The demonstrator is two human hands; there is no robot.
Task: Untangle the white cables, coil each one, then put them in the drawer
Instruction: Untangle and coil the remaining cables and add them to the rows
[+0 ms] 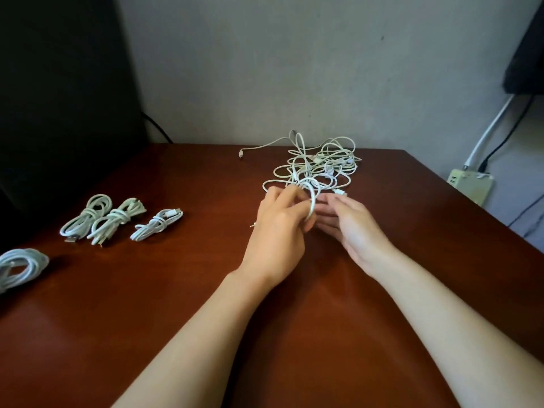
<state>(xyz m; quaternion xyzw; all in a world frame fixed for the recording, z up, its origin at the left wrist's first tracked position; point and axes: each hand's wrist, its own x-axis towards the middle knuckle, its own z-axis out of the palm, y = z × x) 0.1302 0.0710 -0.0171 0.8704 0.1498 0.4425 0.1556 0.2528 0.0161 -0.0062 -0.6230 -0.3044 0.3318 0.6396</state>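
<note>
A tangle of white cables (322, 163) lies on the brown table (206, 290) near its far edge. My left hand (279, 231) grips a small loop of white cable (311, 198) that runs back into the tangle. My right hand (350, 228) is beside it, fingers straight and relaxed, palm turned toward the left hand, holding nothing I can see. Three coiled and tied white cables (117, 220) lie in a row on the left of the table. A larger coiled white cable (20, 266) sits at the left edge. No drawer is in view.
A loose cable end with a plug (241, 154) trails left from the tangle. A grey wall runs behind the table. A dark panel (59, 83) stands at the left. A power strip (471, 184) and cords lie on the floor at the right.
</note>
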